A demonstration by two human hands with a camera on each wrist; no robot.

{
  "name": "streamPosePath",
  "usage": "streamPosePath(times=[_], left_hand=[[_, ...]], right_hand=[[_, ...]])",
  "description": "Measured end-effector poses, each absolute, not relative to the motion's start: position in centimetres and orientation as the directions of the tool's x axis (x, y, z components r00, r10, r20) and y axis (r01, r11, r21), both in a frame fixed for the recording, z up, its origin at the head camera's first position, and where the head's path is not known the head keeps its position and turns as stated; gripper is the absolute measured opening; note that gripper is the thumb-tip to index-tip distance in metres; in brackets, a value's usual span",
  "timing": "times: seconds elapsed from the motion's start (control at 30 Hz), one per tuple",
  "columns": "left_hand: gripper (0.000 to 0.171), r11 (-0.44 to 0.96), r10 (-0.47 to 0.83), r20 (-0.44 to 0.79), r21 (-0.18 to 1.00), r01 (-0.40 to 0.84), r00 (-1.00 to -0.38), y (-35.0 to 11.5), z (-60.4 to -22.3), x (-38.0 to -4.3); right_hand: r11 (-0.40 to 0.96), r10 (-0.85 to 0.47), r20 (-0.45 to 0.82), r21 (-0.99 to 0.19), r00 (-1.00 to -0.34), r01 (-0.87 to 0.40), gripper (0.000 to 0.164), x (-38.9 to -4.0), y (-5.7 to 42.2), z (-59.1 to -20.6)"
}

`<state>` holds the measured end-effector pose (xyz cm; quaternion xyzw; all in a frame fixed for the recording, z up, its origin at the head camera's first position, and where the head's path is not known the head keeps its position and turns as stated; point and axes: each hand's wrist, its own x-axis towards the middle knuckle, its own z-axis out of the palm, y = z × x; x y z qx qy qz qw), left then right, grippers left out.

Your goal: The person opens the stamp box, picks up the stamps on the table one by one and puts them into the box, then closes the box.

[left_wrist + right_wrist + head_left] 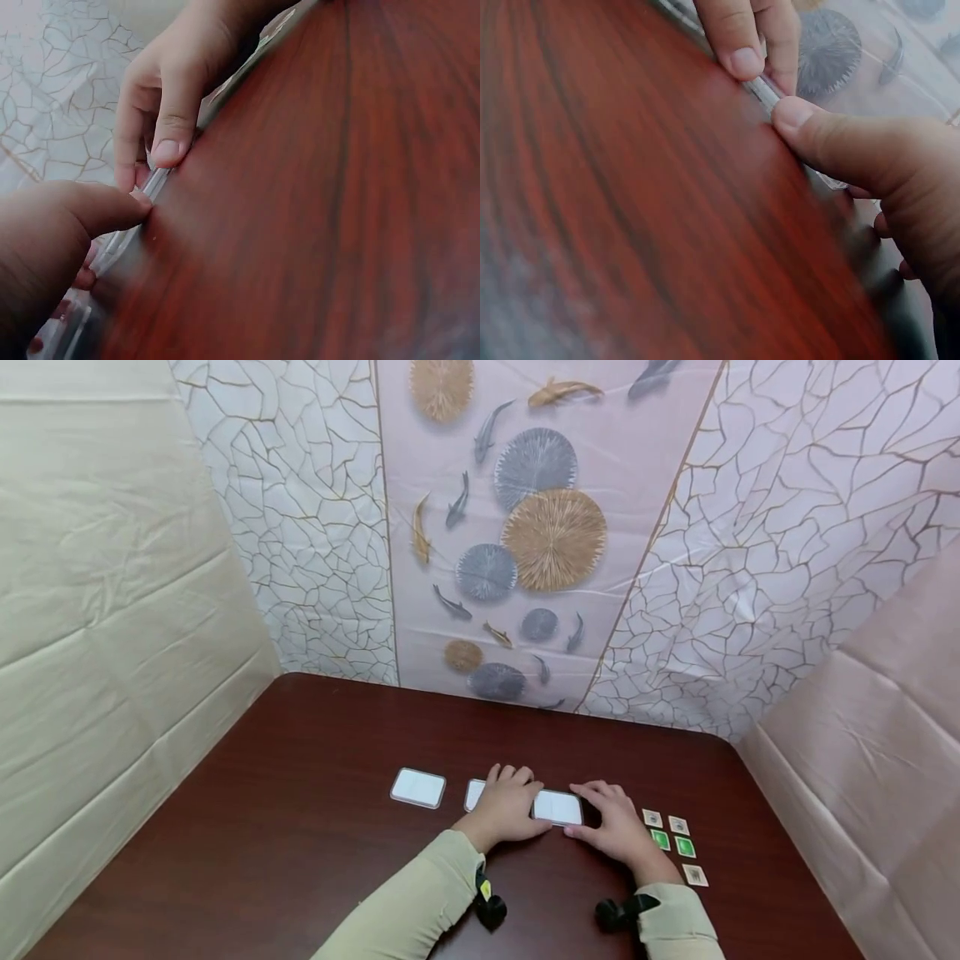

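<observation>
Three flat white rectangular cases with clear plastic rims lie in a row on the dark red table. Between both hands is the rightmost case (557, 807). My left hand (510, 806) grips its left end, thumb on the near edge and fingers at the far side. At the other end my right hand (617, 827) holds it likewise, its thumb (799, 120) pressed to the clear near edge. The left hand and wrist partly cover the middle case (473, 794). Farther left lies the third case (417, 787), untouched.
Right of my right hand lie several small square tiles, among them a green tile (685, 847) and a pale tile with a dark picture (694, 875). The wooden table (300, 827) is bounded by patterned cloth (322, 527) at the back and plain cloth at both sides.
</observation>
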<state>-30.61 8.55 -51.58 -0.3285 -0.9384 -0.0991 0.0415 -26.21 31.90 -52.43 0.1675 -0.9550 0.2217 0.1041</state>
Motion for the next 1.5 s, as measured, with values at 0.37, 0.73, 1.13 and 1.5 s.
streamPosePath(times=[0.37, 0.73, 1.13, 1.5], left_hand=[[0.066, 0.702, 0.681, 0.203, 0.093, 0.706, -0.703, 8.3, -51.5, -30.7], [0.078, 0.737, 0.64, 0.233, 0.086, 0.671, -0.733, 8.3, -52.0, -31.1], [0.06, 0.752, 0.627, 0.239, 0.062, 0.656, -0.742, 8.1, -51.9, -30.7], [0.062, 0.762, 0.615, 0.232, 0.074, 0.644, -0.754, 8.1, -51.9, -30.5]], right_hand=[[0.83, -0.319, 0.263, -0.386, -0.911, -0.402, 0.054, -26.5, 31.6, -52.8], [0.791, -0.316, 0.294, -0.443, -0.902, -0.422, 0.05, -26.5, 32.1, -52.7], [0.761, -0.176, 0.304, -0.561, -0.936, -0.326, 0.057, -27.3, 32.6, -52.9], [0.805, -0.112, 0.249, -0.545, -0.962, -0.235, 0.062, -31.4, 32.4, -53.1]])
